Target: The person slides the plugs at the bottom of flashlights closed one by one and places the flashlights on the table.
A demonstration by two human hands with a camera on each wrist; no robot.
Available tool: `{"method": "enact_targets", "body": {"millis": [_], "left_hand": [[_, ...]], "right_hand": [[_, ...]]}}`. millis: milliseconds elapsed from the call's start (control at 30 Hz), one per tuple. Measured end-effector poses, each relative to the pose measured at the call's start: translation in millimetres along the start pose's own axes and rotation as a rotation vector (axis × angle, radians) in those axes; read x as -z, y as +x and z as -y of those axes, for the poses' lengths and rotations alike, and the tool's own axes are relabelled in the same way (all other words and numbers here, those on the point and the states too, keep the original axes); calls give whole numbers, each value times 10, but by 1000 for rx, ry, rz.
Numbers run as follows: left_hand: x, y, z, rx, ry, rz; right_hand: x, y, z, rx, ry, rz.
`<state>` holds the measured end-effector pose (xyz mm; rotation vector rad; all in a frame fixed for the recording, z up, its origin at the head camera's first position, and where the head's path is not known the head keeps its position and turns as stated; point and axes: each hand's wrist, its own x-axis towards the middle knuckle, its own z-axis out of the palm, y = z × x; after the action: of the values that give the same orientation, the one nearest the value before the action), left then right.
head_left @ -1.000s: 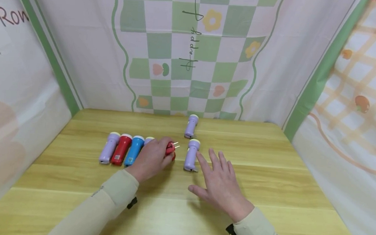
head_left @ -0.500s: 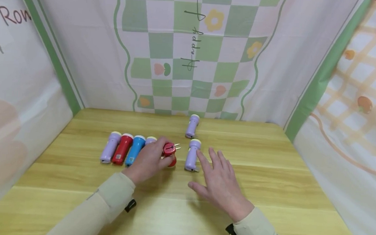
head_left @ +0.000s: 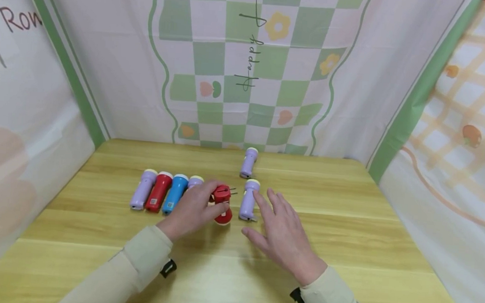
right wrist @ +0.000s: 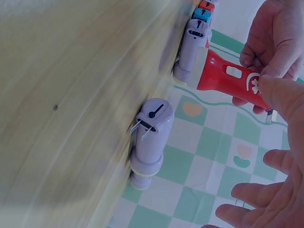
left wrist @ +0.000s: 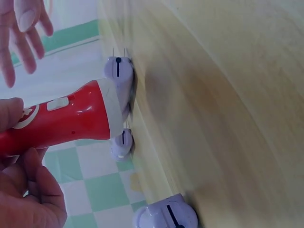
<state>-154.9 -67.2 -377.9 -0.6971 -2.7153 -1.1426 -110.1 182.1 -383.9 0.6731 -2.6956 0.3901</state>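
My left hand [head_left: 192, 210] grips a red flashlight [head_left: 223, 216] by its body, raised over the table. Its white-rimmed head points down in the left wrist view, where a white switch [left wrist: 58, 104] shows on the side. Two metal plug prongs [head_left: 233, 191] stick out rightward from its tail end. My right hand [head_left: 282, 235] is spread with nothing in it, fingertips beside a purple flashlight [head_left: 248, 202] lying on the table. That one has its prongs folded out too, plain in the right wrist view. Behind it lies another purple flashlight [head_left: 248, 163].
Left of my left hand is a row of flashlights: purple [head_left: 143, 191], red [head_left: 158, 193], blue [head_left: 174, 194] and a purple one [head_left: 196, 181] partly hidden by the hand. Patterned cloth [head_left: 273, 78] walls the wooden table [head_left: 225, 277] at back and sides.
My left hand has turned the red flashlight, so its head swings out below the fingers towards me and more of its tail shows. My right hand stays almost where it was.
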Motion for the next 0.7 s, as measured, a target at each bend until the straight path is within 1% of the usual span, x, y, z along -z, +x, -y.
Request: {"method": "enact_targets", "body": {"millis": [67,133,467,600,700], "left_hand": [[2,-4,-12,-29,12,4],[3,-12,-29,-42,18,20],[-12,-77,-104,-35,-10,138],[-14,-92,-135,-48,-4,164],[-19,-102,-153,-64,-18,177]], "right_hand": [[2,2,-3,18,5,-20],[6,7,-2,34,12,-36],[25,27,9,77,45,-89],[24,28,18,87,61,-108],[24,30,27,96,69,-125]]}}
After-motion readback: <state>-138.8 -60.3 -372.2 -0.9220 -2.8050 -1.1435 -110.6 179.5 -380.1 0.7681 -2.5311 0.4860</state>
